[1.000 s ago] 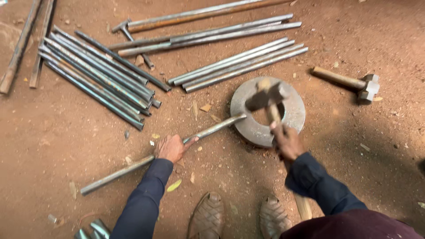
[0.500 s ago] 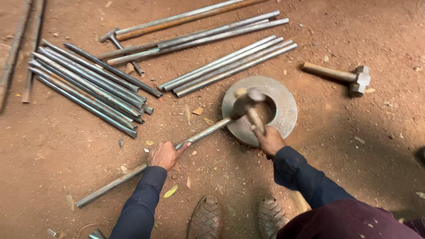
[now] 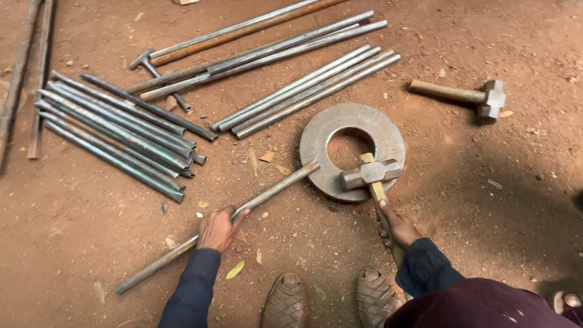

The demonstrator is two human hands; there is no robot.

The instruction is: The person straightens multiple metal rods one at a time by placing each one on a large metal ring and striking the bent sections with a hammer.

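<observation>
My left hand [image 3: 218, 229] grips a long grey metal rod [image 3: 267, 195] that lies slanted on the dirt, its far end resting on the edge of a thick steel ring [image 3: 388, 130]. In my right hand [image 3: 398, 225] is the wooden handle of a sledgehammer [image 3: 370, 174]; its steel head sits low over the ring's near rim, just right of the rod's tip. Both arms wear dark blue sleeves.
A second hammer [image 3: 480, 97] lies on the ground at the right. Several rods lie in a bundle [image 3: 121, 136] at the left, and more long rods [image 3: 303, 85] lie above the ring. My two sandalled feet [image 3: 328, 300] are at the bottom edge.
The hammer has come down from its raised position to the ring's near rim. My right hand dropped with it. The left hand keeps its hold on the rod.
</observation>
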